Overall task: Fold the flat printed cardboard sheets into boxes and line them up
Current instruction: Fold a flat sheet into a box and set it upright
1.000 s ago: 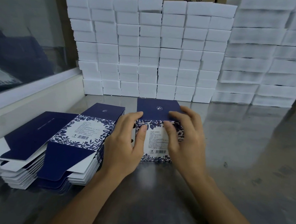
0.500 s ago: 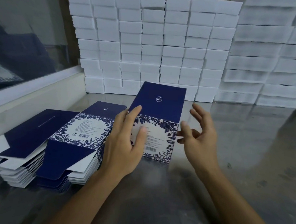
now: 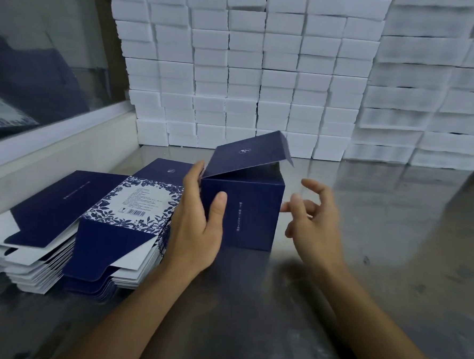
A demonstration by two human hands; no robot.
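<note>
A navy blue box [image 3: 251,213] stands upright on the steel table, its sides squared and its top lid flap raised and tilted back. My left hand [image 3: 197,221] grips the box's left edge, thumb on the front face and fingers behind. My right hand [image 3: 315,223] hovers just right of the box with loosely curled fingers, holding nothing and not touching it. A stack of flat printed sheets [image 3: 69,224], navy with a blue-and-white floral panel and barcode, lies to the left of the box.
White foam blocks [image 3: 245,74] are stacked in a wall along the back, with a second pile [image 3: 435,94] at the right. A glass partition with a white ledge [image 3: 52,137] runs along the left. The bare steel table [image 3: 392,244] extends right and toward me.
The sheet that lay flat under both hands has been lifted and opened into an upright box. My right hand let go and moved off to the right; my left hand kept hold.
</note>
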